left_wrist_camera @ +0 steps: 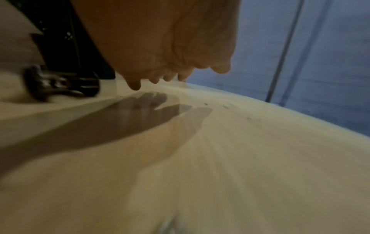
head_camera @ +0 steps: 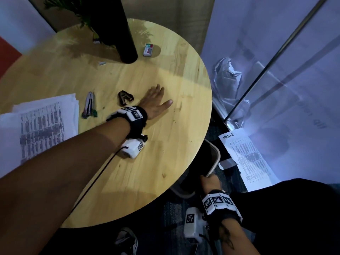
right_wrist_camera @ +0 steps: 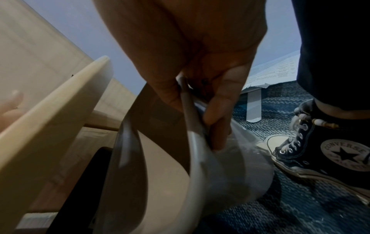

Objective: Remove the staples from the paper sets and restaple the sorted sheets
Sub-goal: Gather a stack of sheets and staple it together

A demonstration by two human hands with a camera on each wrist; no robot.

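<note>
The left hand (head_camera: 156,102) lies flat, fingers straight, on the round table (head_camera: 147,172) (holding nothing); the right hand (right_wrist_camera: 200,71) grips a bin rim (right_wrist_camera: 192,126).

A loose stack of printed paper sheets (head_camera: 42,124) lies at the left edge of the round wooden table (head_camera: 156,162), its sheets fanned unevenly and covered in dense rows of dark text. Just right of the stack, a slim metal stapler (head_camera: 89,105) lies flat, hinged open, with a small green piece at its near end. Further right, near the table's middle, a dark claw-shaped staple remover (head_camera: 125,98) lies on its side. A small box of staples (head_camera: 148,50), white with red and green, sits towards the far edge.
</note>
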